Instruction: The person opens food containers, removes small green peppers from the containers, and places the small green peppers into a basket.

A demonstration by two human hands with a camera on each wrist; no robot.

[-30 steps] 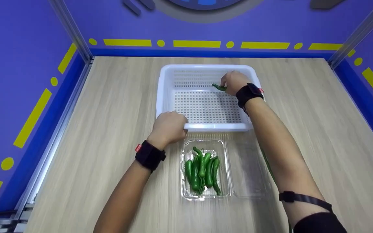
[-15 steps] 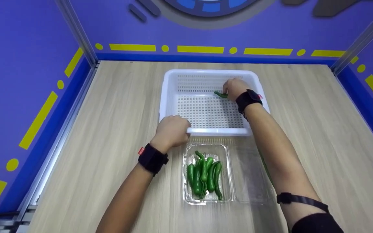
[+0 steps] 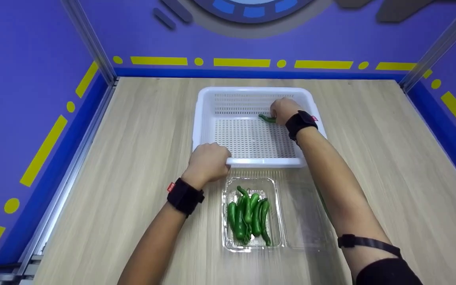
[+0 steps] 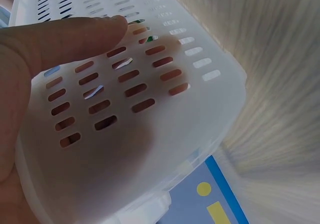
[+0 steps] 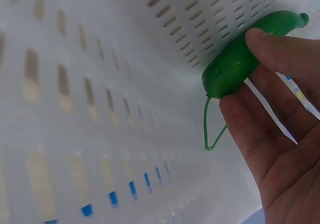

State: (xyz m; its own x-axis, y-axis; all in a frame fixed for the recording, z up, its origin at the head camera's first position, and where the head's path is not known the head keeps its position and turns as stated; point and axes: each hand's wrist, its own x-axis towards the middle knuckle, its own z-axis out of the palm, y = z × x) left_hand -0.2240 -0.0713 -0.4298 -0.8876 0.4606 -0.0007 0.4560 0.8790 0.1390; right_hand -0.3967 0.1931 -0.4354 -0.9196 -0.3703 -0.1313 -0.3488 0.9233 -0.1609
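Note:
A white slotted basket stands on the wooden table. My left hand grips its near left rim, thumb on the slotted wall. My right hand is inside the basket at the back right, pinching a green pepper just above the floor. In the right wrist view the fingertips hold that pepper by its stem end, close to the basket wall. A clear plastic tray with several green peppers lies in front of the basket.
The tray's open clear lid lies flat to its right, under my right forearm. Purple walls with yellow marks enclose the table on three sides. A metal rail runs along the table's left edge.
My right hand has lowered the pepper a little toward the basket floor. The left hand has kept its hold on the rim. The head view shifted slightly.

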